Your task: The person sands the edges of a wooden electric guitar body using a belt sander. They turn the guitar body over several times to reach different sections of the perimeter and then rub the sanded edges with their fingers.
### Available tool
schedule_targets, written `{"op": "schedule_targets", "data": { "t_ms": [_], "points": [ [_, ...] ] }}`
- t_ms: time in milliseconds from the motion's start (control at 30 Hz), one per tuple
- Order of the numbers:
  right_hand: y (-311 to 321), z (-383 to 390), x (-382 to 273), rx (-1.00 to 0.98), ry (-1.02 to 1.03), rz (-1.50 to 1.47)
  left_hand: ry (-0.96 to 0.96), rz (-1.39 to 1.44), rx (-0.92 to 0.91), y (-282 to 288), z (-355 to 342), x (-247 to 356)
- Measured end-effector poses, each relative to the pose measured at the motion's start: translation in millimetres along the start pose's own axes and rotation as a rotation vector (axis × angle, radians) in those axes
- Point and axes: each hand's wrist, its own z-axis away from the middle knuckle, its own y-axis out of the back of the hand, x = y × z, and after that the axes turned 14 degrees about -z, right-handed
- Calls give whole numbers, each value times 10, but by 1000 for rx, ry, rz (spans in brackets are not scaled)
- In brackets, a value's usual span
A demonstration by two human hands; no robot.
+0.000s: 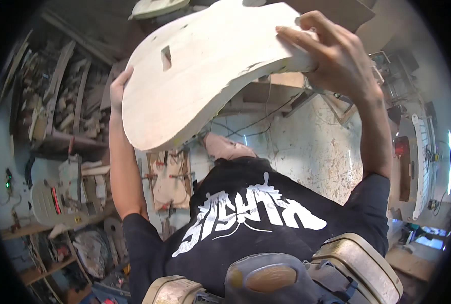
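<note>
A pale, unfinished wooden guitar body [200, 71] is raised in front of me, tilted, with a small rectangular slot cut through its face and a few small holes near its far edge. At its left rim, my left hand [120, 87] grips the edge, its fingers mostly hidden behind the wood. My right hand [337, 58] is wrapped round the narrower right end, with fingers lying over the top face. Along the curved near side, the edge looks rough and chipped in places.
Wood offcuts fill a shelf [58, 96] on the left. Below it, a guitar-shaped piece [45, 202] leans by a bench. Another body-shaped panel [169, 182] carries red-handled clamps. A white rack [422, 167] stands at the right. At the bottom, a respirator [271, 278] fills the view.
</note>
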Motion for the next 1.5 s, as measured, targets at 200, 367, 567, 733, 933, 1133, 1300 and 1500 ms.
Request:
{"op": "schedule_targets", "data": {
  "t_ms": [200, 367, 567, 733, 933, 1133, 1300, 1500],
  "points": [
    [-69, 257, 175, 54, -90, 54, -37, -30, -32, -247, -224, -16],
    [-9, 554, 427, 49, -125, 100, 19, -124, -55, -493, -514, 91],
    [404, 818, 818, 2, -347, -276, -352, -213, 46, -767, -1137, 4],
    [818, 1361, 1438, -72, -841, -818, -481, -653, -25, -1621, -1609, 5],
    [1160, 2391, 2348, -203, -1040, -916, -232, -1321, -13, -2761, -2302, -442],
    [1419, 3352, 3251, -269, -1229, -1157, -164, -1264, -13, -3616, -3057, -1059],
    [1461, 3723, 3567, -243, -1349, -1163, -141, -1246, -46, -3970, -3561, -1279],
    [1446, 3807, 3598, -80, -1427, -1179, -127, -1174, -87, -4158, -3993, -1313]
  ]
}}
